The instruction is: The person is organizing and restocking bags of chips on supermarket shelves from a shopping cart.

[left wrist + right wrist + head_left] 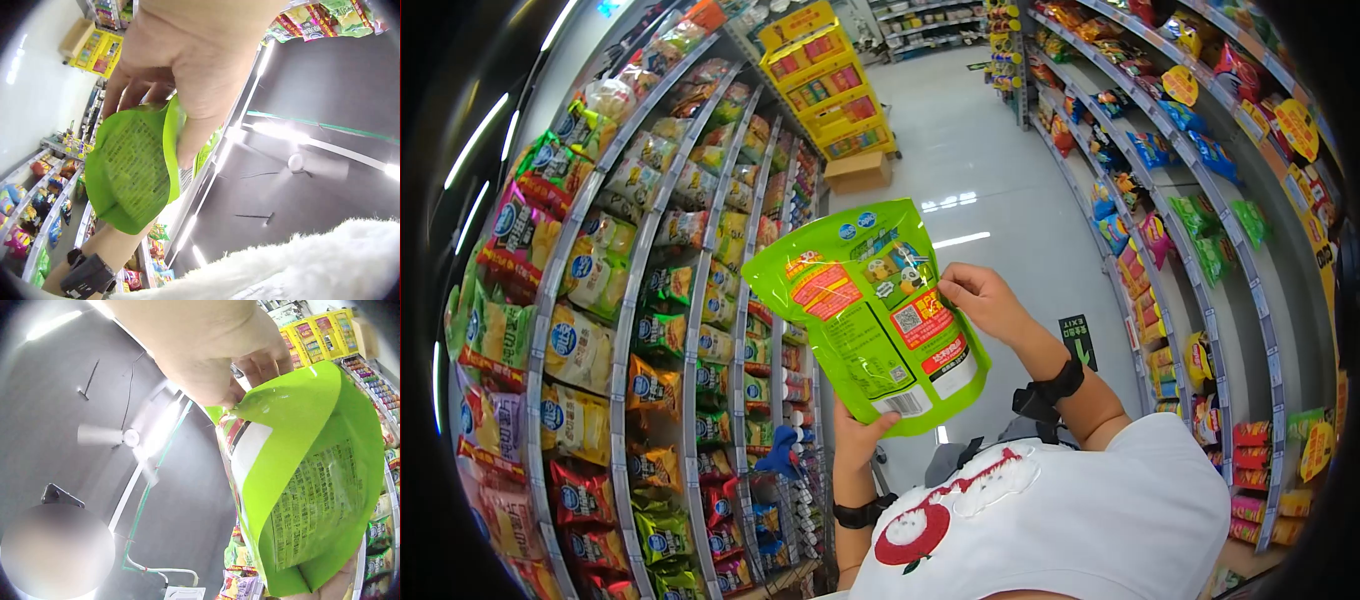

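Observation:
A large green snack pouch (870, 320) is held up in front of the white shirt, its printed back with a QR code and barcode facing the head camera. My left hand (861, 436) grips its lower left corner, thumb on the printed side. At the upper right edge, my right hand (985, 298) pinches the pouch between thumb and curled fingers. The left wrist view shows the pouch's bottom fold (134, 169), covered in small print, below the left hand (187, 69). In the right wrist view the right hand (212, 356) holds the side edge.
Shelves of bagged snacks (580, 340) line the left side, with more snack shelves (1190, 200) on the right. A yellow display stand (825, 80) stands ahead, a cardboard box (858, 172) at its foot. A shopping cart (775, 520) is at lower left. Grey floor (980, 150) runs between.

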The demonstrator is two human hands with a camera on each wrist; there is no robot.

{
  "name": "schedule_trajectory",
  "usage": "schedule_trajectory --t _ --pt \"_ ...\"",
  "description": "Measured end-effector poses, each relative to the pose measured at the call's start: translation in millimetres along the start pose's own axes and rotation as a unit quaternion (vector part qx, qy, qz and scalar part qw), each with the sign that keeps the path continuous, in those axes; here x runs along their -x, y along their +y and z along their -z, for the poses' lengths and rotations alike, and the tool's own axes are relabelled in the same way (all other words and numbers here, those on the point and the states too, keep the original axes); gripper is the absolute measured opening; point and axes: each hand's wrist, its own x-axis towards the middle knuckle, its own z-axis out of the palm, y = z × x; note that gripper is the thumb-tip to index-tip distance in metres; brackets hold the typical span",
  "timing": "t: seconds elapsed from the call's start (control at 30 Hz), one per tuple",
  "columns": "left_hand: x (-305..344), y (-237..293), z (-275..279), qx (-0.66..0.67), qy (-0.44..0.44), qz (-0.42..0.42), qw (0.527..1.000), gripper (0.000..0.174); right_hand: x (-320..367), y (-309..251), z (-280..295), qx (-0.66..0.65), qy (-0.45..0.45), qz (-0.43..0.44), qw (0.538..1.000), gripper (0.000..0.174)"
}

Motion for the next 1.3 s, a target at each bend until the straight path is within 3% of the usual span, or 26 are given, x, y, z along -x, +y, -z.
schedule_trajectory --t 0.23,0.43,0.53,0.67,0.77,0.87,0.97,1.03,1.1,1.2,1.23,1.27,1.3 --pt "10.2 -5.8 1.4 0.056 0.041 0.013 0.997 0.074 -9.4 0.2 -6.1 -0.029 -0.026 0.022 0.999 0.019" --pt "13.1 -15.6 0.9 0.130 0.049 0.025 0.990 0.073 -13.9 -4.8 -9.5 -0.132 -0.054 -0.020 0.990 0.017" --pt "19.4 -11.1 11.4 0.146 0.079 0.026 0.986 0.077 -26.8 10.9 -24.6 -0.221 -0.075 -0.082 0.969 0.015" --pt "18.4 0.8 33.3 0.157 0.122 0.012 0.980 0.080 -57.5 42.3 -62.6 -0.375 -0.151 -0.135 0.905 0.018" --pt "15.5 -6.2 57.2 0.155 0.153 0.010 0.976 0.079 -54.1 18.4 -99.0 -0.303 -0.176 -0.235 0.907 0.033" --pt "0.7 -5.0 69.4 0.288 0.153 0.023 0.945 0.079 -53.0 64.9 -125.6 -0.347 -0.268 -0.322 0.839 0.041" --pt "-16.2 -27.0 100.4 0.260 0.133 -0.003 0.956 0.070 -76.8 154.2 -167.4 -0.439 -0.357 -0.399 0.722 0.049" --pt "-35.7 -46.5 126.8 0.323 0.141 0.023 0.935 0.069 -103.1 204.1 -201.7 -0.470 -0.391 -0.432 0.663 0.055" --pt "-60.2 -69.0 158.6 0.399 0.154 0.058 0.902 0.067 -131.7 232.2 -233.0 -0.483 -0.404 -0.444 0.637 0.061" --pt "-98.3 -93.2 197.0 0.513 0.182 0.107 0.832 0.066 -182.4 226.7 -260.3 -0.495 -0.398 -0.417 0.650 0.061" --pt "-115.7 -96.1 208.2 0.570 0.148 0.110 0.801 0.066 -200.1 223.3 -263.7 -0.495 -0.380 -0.426 0.655 0.056" --pt "-129.1 -98.2 220.2 0.701 -0.188 0.047 0.687 0.064 -219.9 220.4 -267.7 -0.527 -0.384 -0.434 0.622 0.051" --pt "-144.2 -81.0 228.9 0.693 -0.113 0.073 0.708 0.056 -239.7 215.6 -271.9 -0.557 -0.387 -0.442 0.587 0.046"
